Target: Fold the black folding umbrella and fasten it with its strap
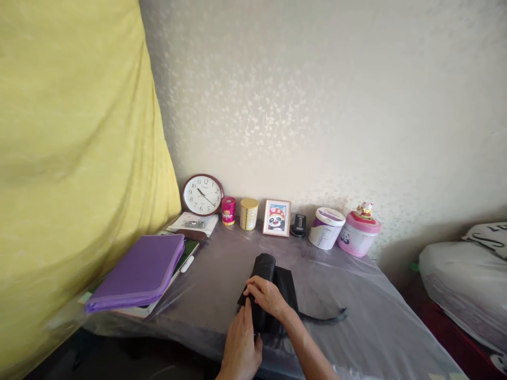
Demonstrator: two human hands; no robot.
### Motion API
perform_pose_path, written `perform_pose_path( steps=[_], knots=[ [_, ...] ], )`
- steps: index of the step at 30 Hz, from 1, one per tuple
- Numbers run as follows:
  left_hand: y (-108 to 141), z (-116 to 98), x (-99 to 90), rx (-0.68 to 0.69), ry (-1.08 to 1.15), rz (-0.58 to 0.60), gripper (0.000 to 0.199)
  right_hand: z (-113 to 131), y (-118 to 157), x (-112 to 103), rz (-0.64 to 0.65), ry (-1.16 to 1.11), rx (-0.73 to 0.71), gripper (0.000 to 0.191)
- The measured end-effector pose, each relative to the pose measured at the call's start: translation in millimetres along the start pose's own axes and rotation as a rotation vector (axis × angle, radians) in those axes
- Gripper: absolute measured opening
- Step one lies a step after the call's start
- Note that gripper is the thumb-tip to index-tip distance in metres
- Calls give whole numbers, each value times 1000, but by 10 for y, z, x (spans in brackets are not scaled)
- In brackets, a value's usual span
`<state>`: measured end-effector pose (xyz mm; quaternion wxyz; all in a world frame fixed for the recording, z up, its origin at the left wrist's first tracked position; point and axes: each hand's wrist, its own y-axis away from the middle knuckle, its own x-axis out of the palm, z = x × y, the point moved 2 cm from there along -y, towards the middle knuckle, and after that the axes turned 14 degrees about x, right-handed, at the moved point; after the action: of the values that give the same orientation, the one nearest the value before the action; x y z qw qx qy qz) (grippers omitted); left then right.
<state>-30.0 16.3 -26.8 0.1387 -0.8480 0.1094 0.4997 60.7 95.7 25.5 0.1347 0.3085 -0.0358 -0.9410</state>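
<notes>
A black fabric roll (pixel 264 264) lies lengthwise on the plastic-covered table, partly rolled up, with a flat flap (pixel 285 282) of the same black fabric spread out on its right. From the flap a thin black strap (pixel 327 318) trails to the right. My left hand (pixel 242 340) presses along the near left side of the roll, fingers together and thumb at its near end. Across the top of the roll lies my right hand (pixel 269 296), its fingers bent over and gripping it. The right forearm covers part of the flap, and whatever may be inside the roll is hidden.
A purple zip folder (pixel 138 269) rests on books at the left, beside a white marker-like object (pixel 187 264). Along the wall stand a clock (pixel 203 195), a pink can (pixel 228 211), a yellow-lidded can (pixel 249 214), a panda picture frame (pixel 277 217) and tubs (pixel 327 229).
</notes>
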Motion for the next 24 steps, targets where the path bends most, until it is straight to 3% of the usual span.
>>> perform_pose_path(
  steps=[3, 7, 10, 16, 24],
  knots=[
    [1, 12, 28, -5, -49, 21, 68, -58, 59, -65, -48, -62, -70, 24],
    [-5, 16, 61, -1, -88, 20, 68, -179, 123, -176, -296, 52, -275, 25],
    [-18, 10, 56, -19, -97, 54, 71, -286, 60, -166, -314, 174, -398, 23],
    [-38, 35, 36, -41, -79, 153, 74, -369, -317, -131, -322, 328, -350, 28],
    [-55, 113, 96, -60, -29, 181, 77, -444, -775, -233, -352, 393, -291, 30]
  ],
)
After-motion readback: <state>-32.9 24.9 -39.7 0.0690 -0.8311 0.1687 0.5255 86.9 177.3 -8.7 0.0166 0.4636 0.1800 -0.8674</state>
